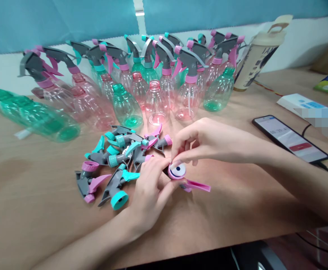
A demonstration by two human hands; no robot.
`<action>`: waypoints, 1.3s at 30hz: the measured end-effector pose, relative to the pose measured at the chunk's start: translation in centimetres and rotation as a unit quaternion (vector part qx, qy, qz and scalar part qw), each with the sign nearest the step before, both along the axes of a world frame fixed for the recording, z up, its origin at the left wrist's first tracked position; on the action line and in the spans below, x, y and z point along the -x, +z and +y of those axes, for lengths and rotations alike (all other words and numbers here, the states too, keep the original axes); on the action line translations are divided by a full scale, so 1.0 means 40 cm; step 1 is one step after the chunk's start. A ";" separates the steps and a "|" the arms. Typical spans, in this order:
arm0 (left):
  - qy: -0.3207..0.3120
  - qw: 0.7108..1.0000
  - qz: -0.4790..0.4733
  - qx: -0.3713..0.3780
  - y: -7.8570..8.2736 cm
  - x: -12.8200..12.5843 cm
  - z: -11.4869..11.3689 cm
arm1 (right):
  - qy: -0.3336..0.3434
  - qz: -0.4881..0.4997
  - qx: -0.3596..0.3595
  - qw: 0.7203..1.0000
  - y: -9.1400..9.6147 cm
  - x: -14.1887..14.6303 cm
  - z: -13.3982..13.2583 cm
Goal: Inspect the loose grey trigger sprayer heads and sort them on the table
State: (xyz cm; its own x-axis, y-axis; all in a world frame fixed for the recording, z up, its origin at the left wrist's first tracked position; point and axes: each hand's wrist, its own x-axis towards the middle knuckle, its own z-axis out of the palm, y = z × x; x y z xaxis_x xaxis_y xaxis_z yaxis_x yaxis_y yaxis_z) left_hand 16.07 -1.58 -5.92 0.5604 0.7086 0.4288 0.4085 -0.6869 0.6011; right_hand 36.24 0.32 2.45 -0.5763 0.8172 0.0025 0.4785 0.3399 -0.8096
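My left hand is closed around a pink and grey spray trigger head, its round collar turned up toward me and its pink lever pointing right. Inside the collar lies a white washer with a dark hole in its middle. The thumb and fingertips of my right hand pinch at the washer's left edge. Whether the washer is fully seated cannot be seen. Just left of my hands is a pile of loose spray heads, among them a teal one and a pink one.
Behind the pile stand open bottles, such as a green one and a pink one, before several with heads on. Green bottles lie at left. A tumbler, phone and white power strip are at right.
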 end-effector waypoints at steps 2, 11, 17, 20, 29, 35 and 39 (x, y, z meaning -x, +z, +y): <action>-0.004 1.000 0.004 0.003 0.001 0.001 0.000 | -0.023 -0.002 -0.037 0.999 0.005 -0.002 -0.001; -0.010 1.000 0.015 -0.013 0.007 0.000 -0.001 | 0.038 -0.042 -0.096 0.994 0.051 -0.031 -0.017; -0.007 0.999 0.017 -0.033 0.006 -0.003 -0.001 | 0.041 -0.106 -0.137 0.984 0.033 -0.010 -0.029; 0.000 1.000 0.024 -0.019 0.006 -0.003 -0.002 | 0.040 -0.117 -0.131 0.984 0.030 -0.007 -0.026; -0.015 0.999 0.028 -0.020 0.011 -0.006 -0.007 | 0.048 -0.128 -0.127 0.982 0.035 -0.004 -0.041; -0.015 0.999 0.032 -0.030 0.016 -0.006 -0.008 | 0.045 -0.145 -0.105 0.983 0.041 -0.002 -0.050; -0.016 0.998 0.031 -0.050 0.014 -0.003 -0.006 | 0.035 -0.163 -0.106 0.980 0.044 0.001 -0.052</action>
